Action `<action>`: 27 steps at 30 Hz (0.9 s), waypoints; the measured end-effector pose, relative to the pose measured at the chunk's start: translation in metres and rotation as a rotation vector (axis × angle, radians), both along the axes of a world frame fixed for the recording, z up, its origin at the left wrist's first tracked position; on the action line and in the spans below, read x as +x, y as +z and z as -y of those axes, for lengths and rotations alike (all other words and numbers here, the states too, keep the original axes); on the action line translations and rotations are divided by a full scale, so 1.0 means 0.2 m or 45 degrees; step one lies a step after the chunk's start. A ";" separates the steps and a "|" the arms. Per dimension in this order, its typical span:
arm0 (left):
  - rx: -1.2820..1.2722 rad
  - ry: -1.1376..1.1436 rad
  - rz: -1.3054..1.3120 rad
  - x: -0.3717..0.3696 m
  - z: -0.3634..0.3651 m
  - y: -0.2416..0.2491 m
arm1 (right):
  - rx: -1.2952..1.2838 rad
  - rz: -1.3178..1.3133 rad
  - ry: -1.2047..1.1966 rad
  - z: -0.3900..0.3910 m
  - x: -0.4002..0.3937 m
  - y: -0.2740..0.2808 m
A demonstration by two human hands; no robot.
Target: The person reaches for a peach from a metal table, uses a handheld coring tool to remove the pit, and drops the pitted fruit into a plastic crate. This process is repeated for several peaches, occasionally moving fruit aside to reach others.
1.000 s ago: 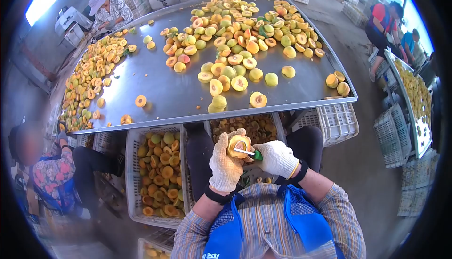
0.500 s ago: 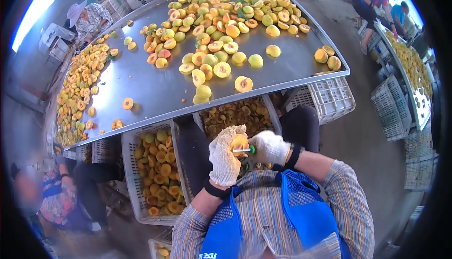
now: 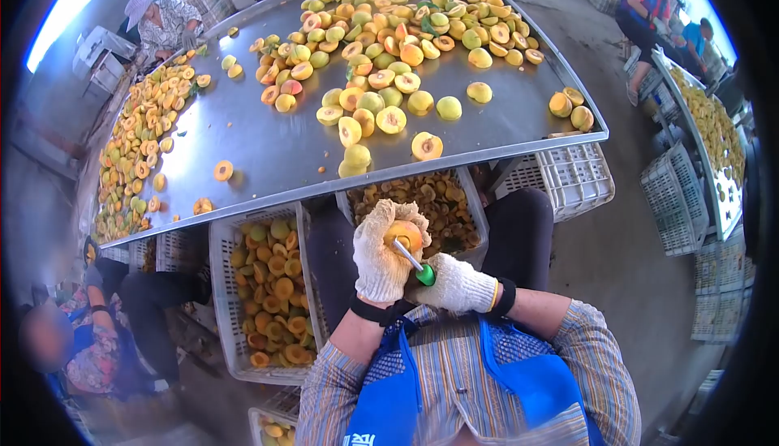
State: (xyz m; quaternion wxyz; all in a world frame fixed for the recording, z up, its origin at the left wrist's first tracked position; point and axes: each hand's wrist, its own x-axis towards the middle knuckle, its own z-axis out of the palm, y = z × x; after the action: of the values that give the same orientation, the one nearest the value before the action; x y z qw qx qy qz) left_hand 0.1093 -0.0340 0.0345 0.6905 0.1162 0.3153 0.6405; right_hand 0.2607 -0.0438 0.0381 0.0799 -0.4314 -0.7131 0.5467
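Observation:
My left hand (image 3: 383,253), in a white knit glove, is closed around a peach half (image 3: 403,236) above my lap. My right hand (image 3: 461,284), gloved too, grips the green handle of a pitting tool (image 3: 424,274). The tool's metal shaft slants up and left, its tip against the peach's surface. Behind my hands a white crate (image 3: 479,225) under the table edge holds darker fruit pieces. To the left stands another white crate (image 3: 223,316) full of peach halves (image 3: 283,289).
A metal table (image 3: 276,150) with a raised rim carries a large pile of peaches (image 3: 389,64) and more halves (image 3: 134,154) at left. A basket (image 3: 572,174) stands under its right corner. Co-workers sit at left (image 3: 97,324) and far left (image 3: 162,28); others work at a second table (image 3: 706,121).
My right hand has moved down and left, and the tool has swung from nearly level to a steep slant. The peach in my left hand shows more fully.

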 end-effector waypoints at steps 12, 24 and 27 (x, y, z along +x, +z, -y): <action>0.363 -0.371 0.238 -0.01 -0.01 -0.05 | -0.711 -0.503 0.212 -0.01 0.03 -0.05; -0.493 0.984 -1.015 -1.05 0.08 -0.41 | 0.240 0.582 -0.187 -0.36 0.14 -0.30; -0.595 1.144 -2.162 -1.13 0.05 -0.40 | 0.489 0.717 -0.153 -0.38 0.16 -0.26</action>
State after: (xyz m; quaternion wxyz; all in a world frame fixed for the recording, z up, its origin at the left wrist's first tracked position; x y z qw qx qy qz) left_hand -0.1172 -0.0449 -0.0450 -0.0667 0.2674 0.8393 0.4687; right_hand 0.2929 0.0314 -0.0142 -0.0082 -0.5836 -0.7704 0.2565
